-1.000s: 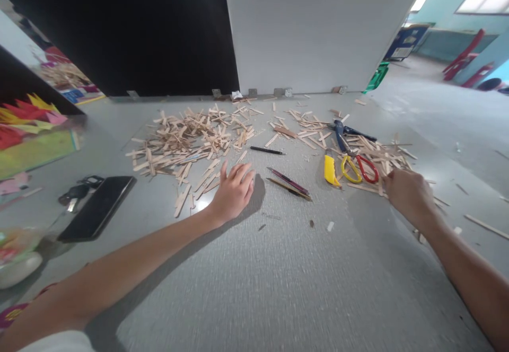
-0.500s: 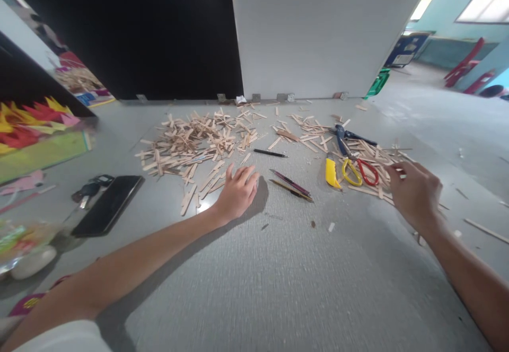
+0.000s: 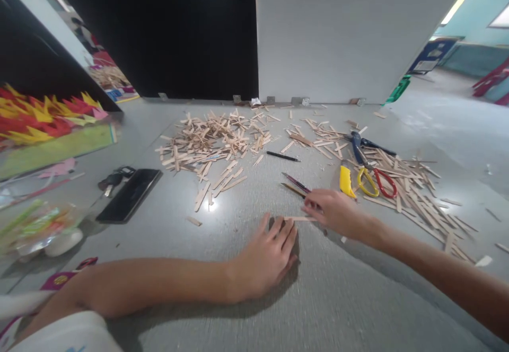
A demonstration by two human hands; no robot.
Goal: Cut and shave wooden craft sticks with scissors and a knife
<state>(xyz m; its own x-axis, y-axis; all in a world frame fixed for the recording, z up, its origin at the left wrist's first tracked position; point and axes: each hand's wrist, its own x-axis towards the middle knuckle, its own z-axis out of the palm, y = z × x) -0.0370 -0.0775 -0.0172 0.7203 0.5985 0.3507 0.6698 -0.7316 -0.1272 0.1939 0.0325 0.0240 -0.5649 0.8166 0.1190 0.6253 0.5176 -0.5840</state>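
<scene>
A thin wooden craft stick (image 3: 300, 218) lies low over the grey surface between my hands. My right hand (image 3: 336, 214) is closed with its fingers pinched around the stick's right end. It also covers the right ends of two pencils (image 3: 295, 183). At the stick's left end, my left hand (image 3: 264, 259) rests flat with spread fingers, the fingertips touching or just beside the stick. A black pencil (image 3: 283, 156) lies farther back. Right of it are a yellow-handled cutter (image 3: 347, 181), scissors with yellow and red handles (image 3: 385, 183) and dark-handled pliers (image 3: 358, 148).
Loose craft sticks (image 3: 214, 137) are heaped behind my left hand, with more sticks (image 3: 421, 198) at right. A phone (image 3: 129, 195), keys (image 3: 113, 179) and a plastic bag (image 3: 43, 225) lie left. Black and white panels (image 3: 358, 34) stand at the back.
My right hand has moved left from the right-hand stick pile to the middle, bringing a craft stick. My left hand has come nearer to me and right. The view has shifted slightly left.
</scene>
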